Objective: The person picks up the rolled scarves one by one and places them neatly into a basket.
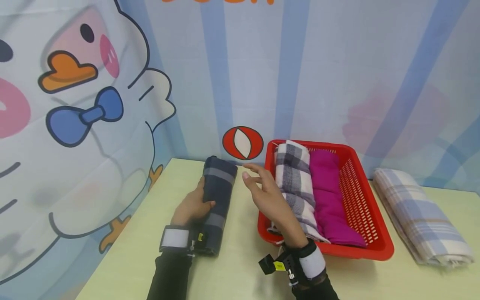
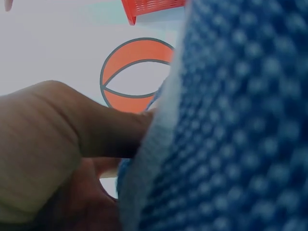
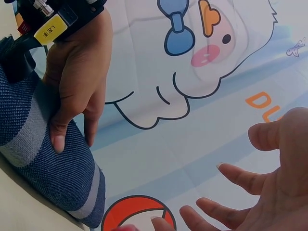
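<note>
Head view: a pale backdrop (image 1: 247, 62) with blue stripes and a printed white duck (image 1: 75, 179) at nine o'clock rises behind the yellow table (image 1: 135, 258). At four o'clock stands a red perforated basket (image 1: 356, 191). Beyond it, between three and four, lies a folded blue-and-cream plaid cloth (image 1: 423, 221). Inside the basket, a magenta cloth (image 1: 328, 196) and a grey-and-white checked cloth (image 1: 296, 179) lie lengthwise side by side, the checked one nearer nine o'clock. A navy cloth roll (image 1: 221, 193) with grey stripes rests on the table at seven o'clock, grasped by the left hand (image 1: 192, 205). At five o'clock the right hand (image 1: 268, 193) is released, its fingers loosely bent.
</note>
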{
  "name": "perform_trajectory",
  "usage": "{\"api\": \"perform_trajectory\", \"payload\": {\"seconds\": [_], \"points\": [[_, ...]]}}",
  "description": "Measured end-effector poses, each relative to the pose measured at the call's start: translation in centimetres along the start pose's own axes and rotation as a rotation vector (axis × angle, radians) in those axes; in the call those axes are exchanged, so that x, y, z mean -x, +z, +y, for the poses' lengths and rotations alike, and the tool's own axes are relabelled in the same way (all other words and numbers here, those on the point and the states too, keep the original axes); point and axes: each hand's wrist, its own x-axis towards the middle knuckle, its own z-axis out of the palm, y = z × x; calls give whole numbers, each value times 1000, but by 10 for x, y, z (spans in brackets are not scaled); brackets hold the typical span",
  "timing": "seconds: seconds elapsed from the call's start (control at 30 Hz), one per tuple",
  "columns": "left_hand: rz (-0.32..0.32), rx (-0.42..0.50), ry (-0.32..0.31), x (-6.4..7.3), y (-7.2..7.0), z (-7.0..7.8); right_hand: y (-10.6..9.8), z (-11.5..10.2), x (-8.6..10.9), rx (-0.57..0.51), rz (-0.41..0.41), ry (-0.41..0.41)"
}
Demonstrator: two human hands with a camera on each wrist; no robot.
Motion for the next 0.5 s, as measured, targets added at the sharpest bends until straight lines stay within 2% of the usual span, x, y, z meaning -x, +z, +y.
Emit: {"api": "perform_trajectory", "payload": {"seconds": [0.27, 0.5], "points": [[52, 64, 40, 3, -4, 4, -1, 1, -2, -5, 12, 17], [76, 100, 43, 4, -7, 6, -2, 3, -3, -5, 15, 14]]}}
